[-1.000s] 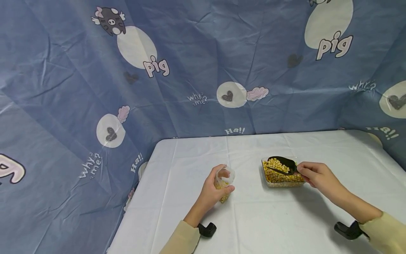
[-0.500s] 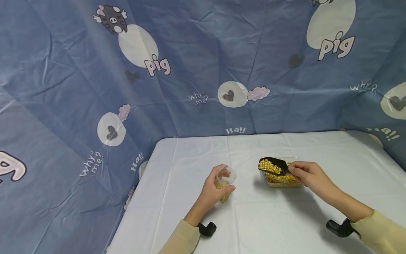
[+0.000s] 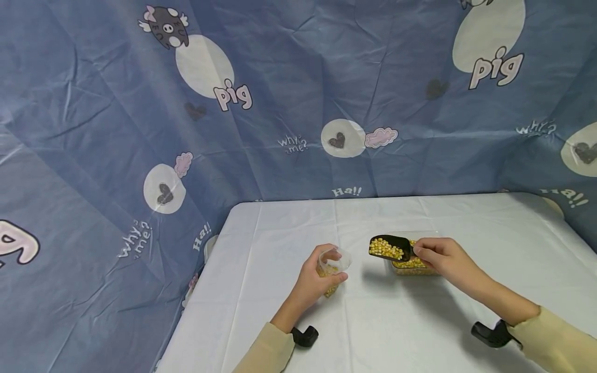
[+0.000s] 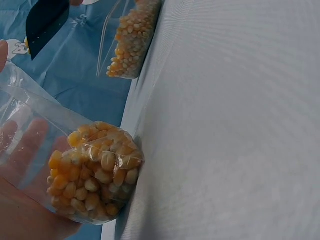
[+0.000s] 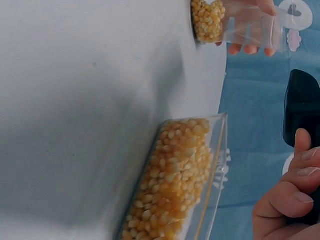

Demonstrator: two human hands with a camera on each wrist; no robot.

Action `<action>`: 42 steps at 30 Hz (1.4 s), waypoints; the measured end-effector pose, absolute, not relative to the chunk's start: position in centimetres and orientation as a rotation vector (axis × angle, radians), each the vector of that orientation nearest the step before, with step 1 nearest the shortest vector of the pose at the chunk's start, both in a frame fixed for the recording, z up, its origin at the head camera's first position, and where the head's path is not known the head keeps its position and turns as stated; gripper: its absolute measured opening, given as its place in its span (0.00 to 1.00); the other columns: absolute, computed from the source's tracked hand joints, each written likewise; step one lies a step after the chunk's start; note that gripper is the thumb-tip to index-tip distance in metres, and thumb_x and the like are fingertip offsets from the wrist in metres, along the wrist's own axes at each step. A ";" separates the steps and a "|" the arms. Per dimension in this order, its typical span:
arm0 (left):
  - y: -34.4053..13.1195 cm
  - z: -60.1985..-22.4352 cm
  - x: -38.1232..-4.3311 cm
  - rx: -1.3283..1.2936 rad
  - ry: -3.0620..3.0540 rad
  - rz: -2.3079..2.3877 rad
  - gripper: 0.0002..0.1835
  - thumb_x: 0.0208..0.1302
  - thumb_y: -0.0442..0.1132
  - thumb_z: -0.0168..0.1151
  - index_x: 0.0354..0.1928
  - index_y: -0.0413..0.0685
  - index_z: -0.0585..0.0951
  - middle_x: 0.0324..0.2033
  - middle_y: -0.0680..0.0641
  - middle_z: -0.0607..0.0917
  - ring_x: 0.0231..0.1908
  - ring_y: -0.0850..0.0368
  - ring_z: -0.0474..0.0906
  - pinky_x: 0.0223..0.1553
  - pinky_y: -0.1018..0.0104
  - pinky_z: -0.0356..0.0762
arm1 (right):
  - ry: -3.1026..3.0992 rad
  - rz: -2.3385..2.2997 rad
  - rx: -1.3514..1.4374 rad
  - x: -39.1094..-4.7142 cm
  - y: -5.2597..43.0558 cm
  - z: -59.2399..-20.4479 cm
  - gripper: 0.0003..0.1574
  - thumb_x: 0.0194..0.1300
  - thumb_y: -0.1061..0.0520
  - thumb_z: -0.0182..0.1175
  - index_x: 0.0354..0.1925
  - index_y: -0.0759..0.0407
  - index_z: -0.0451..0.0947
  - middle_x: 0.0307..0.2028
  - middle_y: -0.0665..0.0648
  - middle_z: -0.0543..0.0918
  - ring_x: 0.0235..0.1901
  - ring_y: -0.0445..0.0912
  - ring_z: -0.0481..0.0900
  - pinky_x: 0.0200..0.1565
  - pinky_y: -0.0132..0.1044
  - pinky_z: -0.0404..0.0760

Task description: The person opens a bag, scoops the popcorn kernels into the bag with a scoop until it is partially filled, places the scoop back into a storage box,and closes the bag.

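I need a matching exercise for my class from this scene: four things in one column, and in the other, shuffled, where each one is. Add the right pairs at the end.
Column 1
1. Clear plastic bag
2. Blue cloth with cartoon print
3. Black scoop carrying yellow corn kernels
4. Clear rectangular box of kernels

Column 2
A. Held in the right hand
B. Standing on the white-covered table, touched by neither hand
C. Gripped in the left hand
D. Hanging behind the table

Right pairs: 1-C, 2-D, 3-A, 4-B
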State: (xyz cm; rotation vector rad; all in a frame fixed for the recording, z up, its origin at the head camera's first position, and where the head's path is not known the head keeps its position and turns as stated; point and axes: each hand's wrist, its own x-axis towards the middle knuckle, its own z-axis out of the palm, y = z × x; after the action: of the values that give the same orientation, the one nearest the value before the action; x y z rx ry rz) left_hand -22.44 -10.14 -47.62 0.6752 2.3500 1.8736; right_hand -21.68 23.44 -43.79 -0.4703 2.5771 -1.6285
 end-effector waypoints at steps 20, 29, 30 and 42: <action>-10.1 -49.7 -23.2 0.662 2.326 1.867 0.33 0.61 0.36 0.74 0.67 0.48 0.71 0.57 0.42 0.80 0.61 0.43 0.73 0.51 0.61 0.75 | 2.526 -1.590 -0.619 -21.9 20.8 -42.3 0.12 0.76 0.57 0.56 0.36 0.59 0.82 0.17 0.49 0.65 0.16 0.40 0.58 0.23 0.39 0.68; -10.0 -50.9 -23.6 0.754 2.339 1.899 0.31 0.59 0.41 0.76 0.63 0.52 0.74 0.53 0.49 0.82 0.57 0.51 0.77 0.52 0.60 0.76 | 2.529 -1.539 -0.653 -22.0 19.4 -42.0 0.11 0.75 0.57 0.58 0.35 0.55 0.83 0.16 0.47 0.66 0.17 0.38 0.60 0.21 0.37 0.66; -10.0 -50.9 -23.6 0.759 2.350 1.894 0.31 0.59 0.41 0.76 0.62 0.53 0.74 0.53 0.51 0.82 0.56 0.52 0.77 0.52 0.60 0.76 | 2.528 -1.535 -0.650 -22.0 19.3 -42.0 0.10 0.75 0.57 0.58 0.35 0.55 0.83 0.16 0.47 0.66 0.17 0.38 0.60 0.21 0.37 0.66; -9.9 -50.7 -23.4 0.743 2.345 1.876 0.32 0.56 0.42 0.78 0.61 0.63 0.74 0.54 0.52 0.81 0.51 0.48 0.80 0.46 0.61 0.80 | 2.640 -1.354 -0.701 -22.2 17.6 -42.0 0.10 0.74 0.54 0.59 0.35 0.49 0.85 0.14 0.43 0.66 0.16 0.37 0.62 0.25 0.36 0.69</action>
State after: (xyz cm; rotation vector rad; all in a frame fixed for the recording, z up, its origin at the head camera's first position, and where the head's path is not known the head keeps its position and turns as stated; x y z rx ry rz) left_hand -23.43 -9.95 -50.70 0.7428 2.3452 1.8756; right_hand -22.24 17.57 -42.01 -0.7010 2.6402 -1.3540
